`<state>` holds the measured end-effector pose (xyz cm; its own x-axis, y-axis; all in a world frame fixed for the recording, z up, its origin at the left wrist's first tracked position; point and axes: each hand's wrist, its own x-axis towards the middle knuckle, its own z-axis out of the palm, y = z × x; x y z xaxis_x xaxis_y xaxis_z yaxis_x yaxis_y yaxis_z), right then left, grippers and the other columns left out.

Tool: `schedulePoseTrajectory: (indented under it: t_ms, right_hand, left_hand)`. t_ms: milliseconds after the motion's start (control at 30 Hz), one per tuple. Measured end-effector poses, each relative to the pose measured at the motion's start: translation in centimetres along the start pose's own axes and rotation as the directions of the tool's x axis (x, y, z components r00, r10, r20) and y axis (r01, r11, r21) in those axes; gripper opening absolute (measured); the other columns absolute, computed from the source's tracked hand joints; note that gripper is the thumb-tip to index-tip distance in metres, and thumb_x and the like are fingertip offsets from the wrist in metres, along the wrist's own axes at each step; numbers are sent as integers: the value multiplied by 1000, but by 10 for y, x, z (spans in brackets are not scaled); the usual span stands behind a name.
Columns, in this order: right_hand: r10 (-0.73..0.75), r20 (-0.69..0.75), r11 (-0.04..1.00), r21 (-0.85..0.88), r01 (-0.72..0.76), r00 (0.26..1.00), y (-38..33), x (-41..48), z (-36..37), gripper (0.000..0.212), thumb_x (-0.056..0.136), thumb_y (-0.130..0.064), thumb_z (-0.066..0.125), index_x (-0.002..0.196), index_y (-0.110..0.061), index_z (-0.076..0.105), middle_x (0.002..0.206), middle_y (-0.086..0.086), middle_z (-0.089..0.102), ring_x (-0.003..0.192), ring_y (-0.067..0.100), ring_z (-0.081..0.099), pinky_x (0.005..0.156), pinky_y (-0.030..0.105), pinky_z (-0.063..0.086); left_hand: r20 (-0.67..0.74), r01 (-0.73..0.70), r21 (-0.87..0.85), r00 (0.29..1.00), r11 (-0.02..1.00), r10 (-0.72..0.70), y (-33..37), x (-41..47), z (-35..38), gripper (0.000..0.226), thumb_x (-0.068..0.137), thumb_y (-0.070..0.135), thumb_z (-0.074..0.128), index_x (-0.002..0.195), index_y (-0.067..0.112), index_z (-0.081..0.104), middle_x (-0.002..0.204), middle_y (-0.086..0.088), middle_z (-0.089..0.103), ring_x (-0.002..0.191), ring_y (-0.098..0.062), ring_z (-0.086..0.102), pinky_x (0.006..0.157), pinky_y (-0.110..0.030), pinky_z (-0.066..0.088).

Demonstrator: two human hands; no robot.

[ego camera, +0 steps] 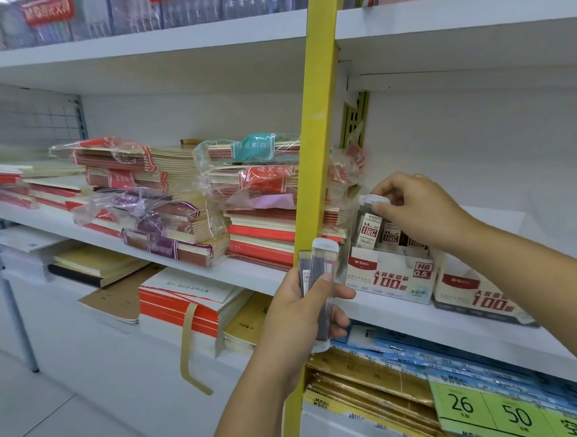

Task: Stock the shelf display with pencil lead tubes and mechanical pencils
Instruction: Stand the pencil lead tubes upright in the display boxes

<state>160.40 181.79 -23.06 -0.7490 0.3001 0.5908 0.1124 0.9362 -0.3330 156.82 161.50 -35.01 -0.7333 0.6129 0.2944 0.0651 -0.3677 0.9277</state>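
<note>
White metal shelf (419, 315) boards line a shop aisle, split by a yellow upright (322, 116), with wrapped notebook stacks (257, 220) at its nine o'clock. At its three o'clock a red-and-white display box (390, 276) stands on the shelf, a second box (475, 292) just beside it. The right hand (420, 208) pinches the white cap of a clear lead tube (369, 227) upright in the first box. The left hand (298, 311), at that box's seven o'clock, grips a bundle of tubes (316, 270) with dark leads inside.

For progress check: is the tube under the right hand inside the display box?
Inside, upright: the tube has its lower end behind the display box wall; the right hand pinches its cap.
</note>
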Motion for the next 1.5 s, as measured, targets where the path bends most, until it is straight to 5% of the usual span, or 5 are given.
schedulePoseTrajectory:
  t_ms: [333, 533, 1033, 1367, 1500]
  right_hand:
    - [-182, -122, 897, -427, 114, 976, -3, -17, 5, 40, 96, -37, 55, 134, -28, 57, 107, -3, 48, 106, 17, 33, 88, 32, 29]
    - [-118, 174, 905, 424, 33, 978, -34, -70, 3, 21, 93, -33, 59, 112, -42, 64, 83, -22, 65, 74, 0, 61, 65, 14, 49]
    - [72, 297, 662, 700, -269, 952, -9, -80, -17, 23, 91, -13, 64, 112, -18, 55, 98, 1, 76, 92, 21, 71, 82, 31, 56]
    - [-37, -235, 902, 411, 133, 971, -20, -52, -45, 19, 92, -15, 63, 96, -31, 54, 89, -8, 69, 82, -1, 65, 69, 12, 53]
    - [-180, -120, 977, 91, 192, 976, -19, -32, -33, 22, 94, -16, 60, 102, -33, 49, 91, -19, 62, 82, -5, 61, 68, 15, 52]
  left_hand:
    - [28, -8, -8, 1000, 1000, 8, 2, -1, 2, 18, 100, 34, 58, 117, 28, 61, 99, -2, 77, 60, -12, 65, 58, -23, 54]
    - [112, -19, -9, 993, 1000, 20, 4, -4, 7, 15, 99, 36, 60, 113, 34, 65, 103, -7, 77, 64, -15, 65, 60, -26, 55]
    - [-56, -17, 101, 998, 995, 22, -5, -6, 20, 37, 79, 23, 83, 106, 39, 64, 85, 13, 74, 65, 0, 66, 60, -17, 53]
    - [-78, 45, 35, 996, 998, -42, -6, -1, 16, 14, 103, 22, 53, 111, 26, 63, 76, 1, 71, 59, -9, 61, 64, -25, 58]
    - [-68, 38, 52, 997, 998, -35, -4, -2, 14, 14, 105, 21, 48, 114, 25, 58, 89, 2, 77, 70, -9, 69, 64, -23, 58]
